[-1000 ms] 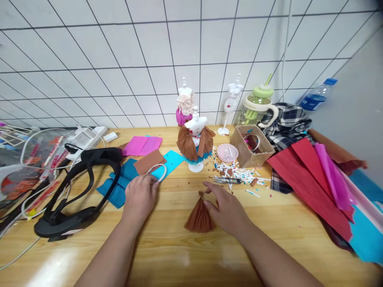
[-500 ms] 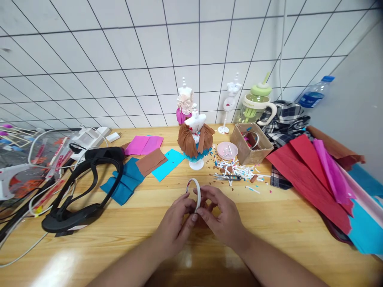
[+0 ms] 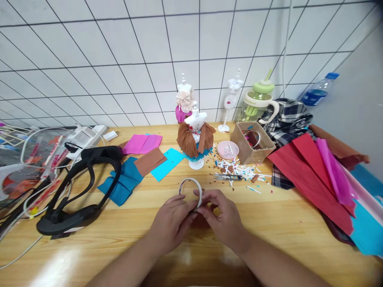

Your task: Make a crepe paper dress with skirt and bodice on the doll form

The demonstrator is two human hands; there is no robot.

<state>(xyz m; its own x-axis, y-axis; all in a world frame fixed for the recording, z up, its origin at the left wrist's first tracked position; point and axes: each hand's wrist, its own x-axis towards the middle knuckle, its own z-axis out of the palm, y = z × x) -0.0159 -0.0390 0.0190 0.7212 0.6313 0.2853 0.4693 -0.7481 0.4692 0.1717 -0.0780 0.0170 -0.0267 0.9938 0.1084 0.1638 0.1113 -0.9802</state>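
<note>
Both my hands hold a thin, nearly used-up roll of white tape (image 3: 200,193) upright above the wooden table. My left hand (image 3: 171,224) is closed on its lower left side, fingers reaching through and behind the ring. With thumb and fingers, my right hand (image 3: 223,218) pinches the lower right edge of the roll. The thumbs come close together at the bottom, where the tape end cannot be made out. Just beyond stands a small white dress form (image 3: 196,120) wearing brown ruffled crepe paper (image 3: 187,140) over a blue fringe.
Folded blue, brown and pink paper (image 3: 143,144) and a black headset strap (image 3: 115,153) lie left. Small snips (image 3: 229,177), paper scraps, a pink dish (image 3: 223,150) and a cardboard box (image 3: 254,153) are right of the form. Red crepe paper (image 3: 305,179) covers the far right.
The roll of tape has turned, so its ring now faces me more openly. My left fingers have shifted slightly left and round it; the right hand keeps its pinch.
</note>
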